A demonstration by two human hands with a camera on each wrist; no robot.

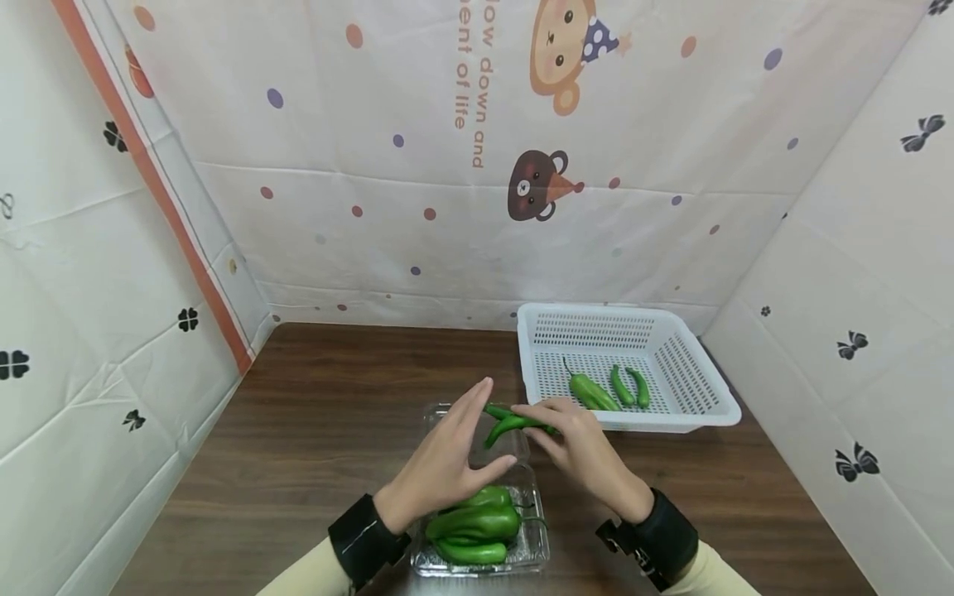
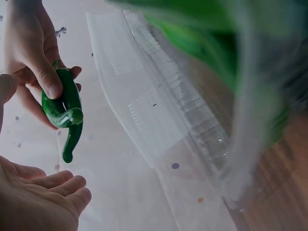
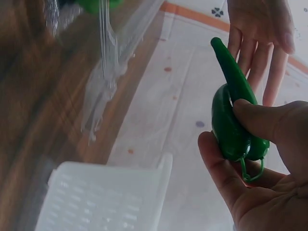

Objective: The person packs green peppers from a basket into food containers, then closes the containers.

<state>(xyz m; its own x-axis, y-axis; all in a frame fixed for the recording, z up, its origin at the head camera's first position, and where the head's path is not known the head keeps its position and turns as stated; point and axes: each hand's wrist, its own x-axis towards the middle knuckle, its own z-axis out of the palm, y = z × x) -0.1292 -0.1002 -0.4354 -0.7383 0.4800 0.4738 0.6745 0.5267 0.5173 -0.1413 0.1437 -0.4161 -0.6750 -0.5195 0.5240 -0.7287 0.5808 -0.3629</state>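
Two slim green chili peppers (image 1: 514,424) are pinched together between the thumb and curled fingers (image 3: 262,120) of the right hand (image 1: 577,447), held in the air above the open lid of a clear plastic clamshell box (image 1: 522,546). In the right wrist view the peppers are seen lying side by side, their thin stems hooked into the palm and their pointed tips aimed toward the other hand. The left hand (image 1: 447,459) is held open just beside the peppers, its fingers (image 1: 471,406) straight and spread, and nothing is gripped by it; whether its fingertips touch the peppers cannot be told. Several larger green peppers (image 1: 477,526) are still contained in the clear box, which is set on the dark brown wooden tabletop (image 1: 313,414) directly in front of the person. A white perforated plastic basket (image 1: 715,406) is placed on the tabletop to the right and farther back, and three more green chili peppers (image 1: 607,387) are laid on its floor.
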